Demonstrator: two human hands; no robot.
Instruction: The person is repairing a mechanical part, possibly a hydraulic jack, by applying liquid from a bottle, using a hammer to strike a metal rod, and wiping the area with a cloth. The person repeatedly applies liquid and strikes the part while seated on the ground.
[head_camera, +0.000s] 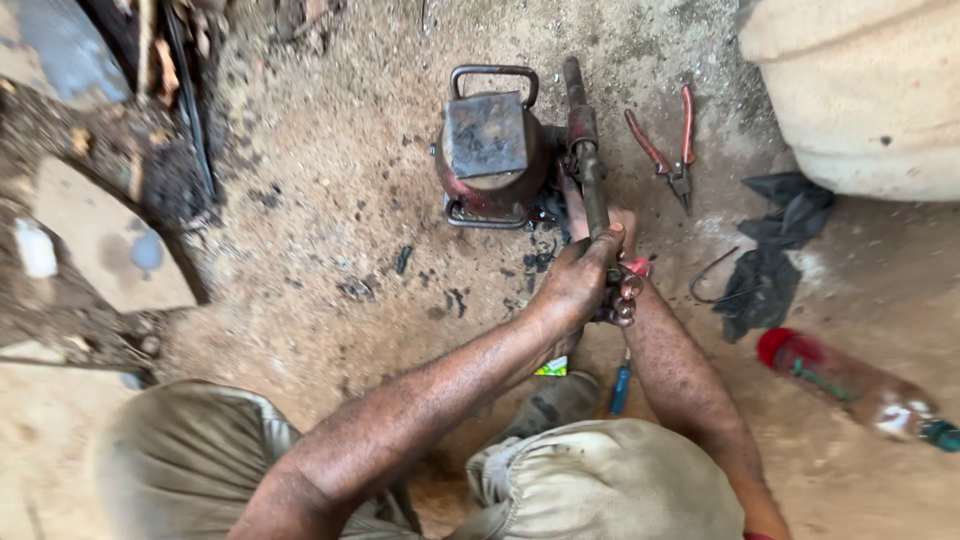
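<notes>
A worn red bottle jack with a flat steel top plate stands on the sandy ground ahead of me. A greasy metal bar juts up from beside its right side. My left hand is wrapped around the lower end of that bar. My right hand sits just behind it, fingers curled around a small part with a red tip. Both hands are black with grease. A blue-handled tool lies on the ground under my wrists.
Red-handled pliers lie right of the jack. A black rag and a bent wire lie further right, and a red-capped plastic bottle nearer me. A large pale sack fills the top right; dark debris lies at left.
</notes>
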